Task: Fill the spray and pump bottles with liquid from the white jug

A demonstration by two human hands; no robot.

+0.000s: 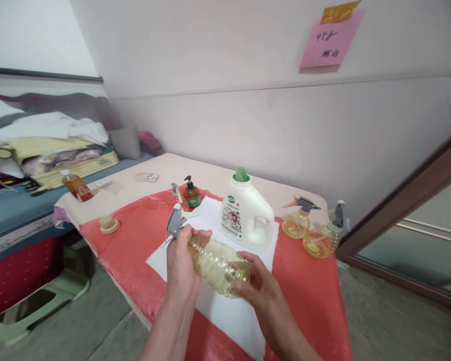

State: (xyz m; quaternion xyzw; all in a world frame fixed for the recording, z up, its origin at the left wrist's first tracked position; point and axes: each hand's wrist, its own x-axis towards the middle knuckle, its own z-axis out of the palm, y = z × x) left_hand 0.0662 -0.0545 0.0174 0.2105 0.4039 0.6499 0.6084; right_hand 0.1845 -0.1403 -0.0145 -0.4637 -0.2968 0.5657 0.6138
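Spray bottle (220, 265) lies tilted at the lower centre of the frame, the left hand (182, 260) curled round its neck and the right hand (263, 286) part-open, fingers and thumb cupping its base. Its smooth, rounded plastic could slide if either grip slackened, and a wide swing could knock the white jug (244, 215) just behind it — perhaps tipping that over. The left hand covers the joint under the trigger head (175, 220) — so I cannot tell how tightly it sits — while glare hides any liquid level inside.
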